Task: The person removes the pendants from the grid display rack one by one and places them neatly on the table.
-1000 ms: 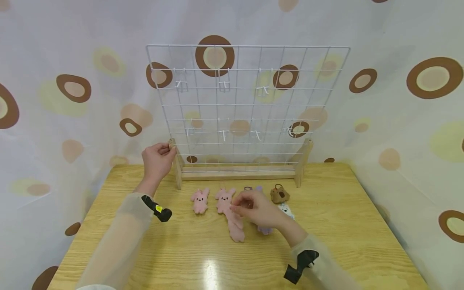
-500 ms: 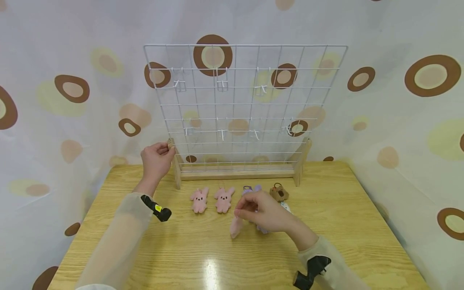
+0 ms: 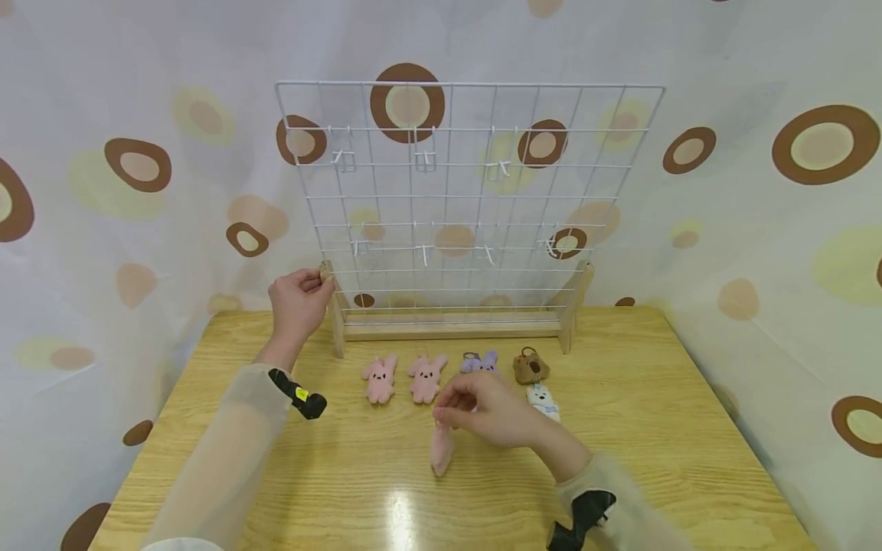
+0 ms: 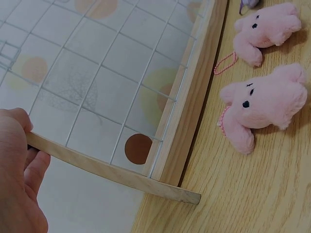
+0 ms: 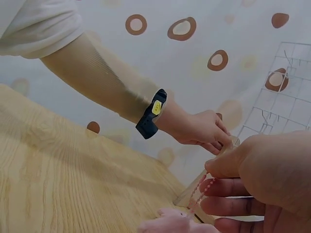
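Note:
My left hand [image 3: 298, 306] grips the top of the wooden side post [image 4: 112, 174] of a white wire grid rack [image 3: 451, 197]. My right hand [image 3: 489, 409] pinches a pink bead chain [image 5: 195, 191] between thumb and fingers. From that chain a pink plush keychain [image 3: 441, 451] hangs over the table, edge-on to the head view. Two more pink bunny plush keychains [image 3: 380, 380] lie face up in front of the rack. Behind the right hand is a purple plush keychain [image 3: 480, 362], partly covered by it.
A brown plush keychain [image 3: 530, 368] and a white plush keychain [image 3: 543, 400] lie to the right of the purple one. White hooks [image 3: 425, 254] stick out from the grid in two rows. Patterned cloth [image 3: 744, 229] surrounds the wooden table [image 3: 331, 474].
The right hand has lifted the pink plush from beside the second bunny and brought it slightly toward me, so it now dangles. The left hand has stayed on the post.

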Motion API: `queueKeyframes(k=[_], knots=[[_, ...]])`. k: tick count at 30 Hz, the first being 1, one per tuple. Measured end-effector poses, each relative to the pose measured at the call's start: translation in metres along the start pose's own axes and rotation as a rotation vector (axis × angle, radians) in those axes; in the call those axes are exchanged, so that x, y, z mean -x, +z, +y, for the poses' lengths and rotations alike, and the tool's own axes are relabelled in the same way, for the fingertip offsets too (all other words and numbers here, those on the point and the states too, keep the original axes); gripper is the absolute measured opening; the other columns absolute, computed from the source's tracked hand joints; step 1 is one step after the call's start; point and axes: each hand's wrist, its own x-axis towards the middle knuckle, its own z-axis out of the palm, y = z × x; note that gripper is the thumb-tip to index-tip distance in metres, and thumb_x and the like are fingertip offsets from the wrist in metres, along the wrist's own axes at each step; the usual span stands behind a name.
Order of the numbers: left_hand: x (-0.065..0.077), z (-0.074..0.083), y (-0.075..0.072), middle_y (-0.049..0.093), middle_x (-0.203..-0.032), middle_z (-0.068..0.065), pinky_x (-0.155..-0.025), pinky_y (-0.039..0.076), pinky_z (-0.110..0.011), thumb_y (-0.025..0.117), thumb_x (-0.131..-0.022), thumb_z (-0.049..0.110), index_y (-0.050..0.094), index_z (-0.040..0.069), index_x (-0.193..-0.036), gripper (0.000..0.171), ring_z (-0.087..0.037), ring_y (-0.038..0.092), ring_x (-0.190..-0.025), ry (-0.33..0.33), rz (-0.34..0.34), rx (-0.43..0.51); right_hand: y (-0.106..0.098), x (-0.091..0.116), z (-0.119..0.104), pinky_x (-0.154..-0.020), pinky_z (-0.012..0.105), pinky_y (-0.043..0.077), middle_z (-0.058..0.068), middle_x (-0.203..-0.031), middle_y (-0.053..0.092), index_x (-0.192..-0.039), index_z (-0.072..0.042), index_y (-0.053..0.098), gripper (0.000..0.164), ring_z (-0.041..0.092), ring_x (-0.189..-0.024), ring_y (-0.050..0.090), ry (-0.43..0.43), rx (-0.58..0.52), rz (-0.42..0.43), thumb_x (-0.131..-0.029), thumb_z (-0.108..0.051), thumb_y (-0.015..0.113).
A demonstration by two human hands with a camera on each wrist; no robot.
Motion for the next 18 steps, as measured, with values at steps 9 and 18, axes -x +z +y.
queueKeyframes(k=[9,18], knots=[[0.0005,0.0008,-0.0001,0.077,-0.097,-0.024,-0.071,0.058,-0.013,0.074,-0.097,0.008,0.077,-0.011,-0.104,0.020,-0.034,0.077,-0.093,0.012,0.001,0.010,0.0039,-0.0043,0.0053,-0.069,0.027,0.057,-0.001,-0.090,0.071,-0.101,-0.005,0.076,0.008,0.016,-0.079,0.066,0.056,-0.010,0.007,-0.103,-0.010,0.070],[0.0002,0.0014,-0.0006,0.077,-0.097,-0.024,-0.071,0.058,-0.013,0.074,-0.097,0.008,0.078,-0.010,-0.104,0.020,-0.033,0.078,-0.093,0.011,0.003,0.003,-0.0040,-0.0005,0.0083,-0.066,0.026,0.055,0.000,-0.088,0.071,-0.099,-0.006,0.076,0.010,0.020,-0.077,0.066,0.041,0.007,0.017,-0.103,-0.012,0.071]])
